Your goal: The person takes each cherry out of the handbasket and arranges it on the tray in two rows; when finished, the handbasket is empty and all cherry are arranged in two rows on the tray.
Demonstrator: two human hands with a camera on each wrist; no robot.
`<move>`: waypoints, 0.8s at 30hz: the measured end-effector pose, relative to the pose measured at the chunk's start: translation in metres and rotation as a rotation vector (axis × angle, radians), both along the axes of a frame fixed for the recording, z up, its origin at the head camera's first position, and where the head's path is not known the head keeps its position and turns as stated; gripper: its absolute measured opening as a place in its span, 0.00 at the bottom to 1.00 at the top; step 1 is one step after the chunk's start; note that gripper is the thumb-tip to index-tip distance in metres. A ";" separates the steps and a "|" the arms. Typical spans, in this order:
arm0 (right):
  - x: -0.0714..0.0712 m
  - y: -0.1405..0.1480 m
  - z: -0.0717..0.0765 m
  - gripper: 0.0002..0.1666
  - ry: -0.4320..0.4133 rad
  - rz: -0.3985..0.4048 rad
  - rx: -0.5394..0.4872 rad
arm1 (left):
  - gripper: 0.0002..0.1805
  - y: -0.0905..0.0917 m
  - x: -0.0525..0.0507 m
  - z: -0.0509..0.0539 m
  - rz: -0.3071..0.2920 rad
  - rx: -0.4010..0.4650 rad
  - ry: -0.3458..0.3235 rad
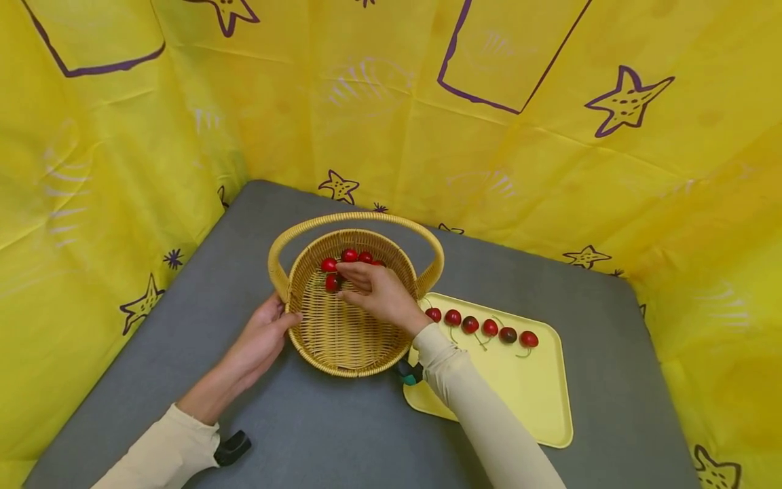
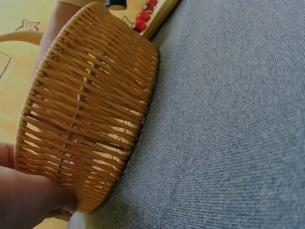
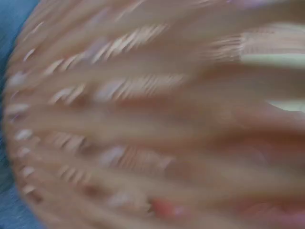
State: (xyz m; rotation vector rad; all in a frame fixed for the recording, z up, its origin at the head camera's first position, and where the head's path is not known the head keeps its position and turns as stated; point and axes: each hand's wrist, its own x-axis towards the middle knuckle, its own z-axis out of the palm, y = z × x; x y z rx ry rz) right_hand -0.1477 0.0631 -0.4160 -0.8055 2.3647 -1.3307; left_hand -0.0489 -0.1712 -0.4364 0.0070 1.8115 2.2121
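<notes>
A woven wicker basket [image 1: 351,346] with an arched handle stands on the grey table. My left hand [image 1: 269,333] grips its left rim, the thumb lying over the edge; the left wrist view has this hand [image 2: 28,198] on the basket's woven side [image 2: 90,95]. Inside the basket, my right hand [image 1: 381,295] reaches over the far part with fingers extended and the thumb apart. One cherry [image 1: 332,282] is just off its fingertips, and further cherries [image 1: 349,255] lie along the far wall, partly hidden by the hand. The right wrist view is blurred, showing mostly basket weave [image 3: 119,119].
A pale yellow tray [image 1: 525,401] lies to the right, partly under the right forearm. Several stemmed cherries [image 1: 489,327] form a row along its far side. Yellow patterned cloth [image 1: 379,122] hangs behind and beside the grey table [image 1: 318,435].
</notes>
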 end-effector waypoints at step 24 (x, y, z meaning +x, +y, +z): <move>-0.012 -0.008 -0.013 0.18 0.062 -0.013 0.086 | 0.40 0.000 0.000 -0.003 0.006 0.023 0.011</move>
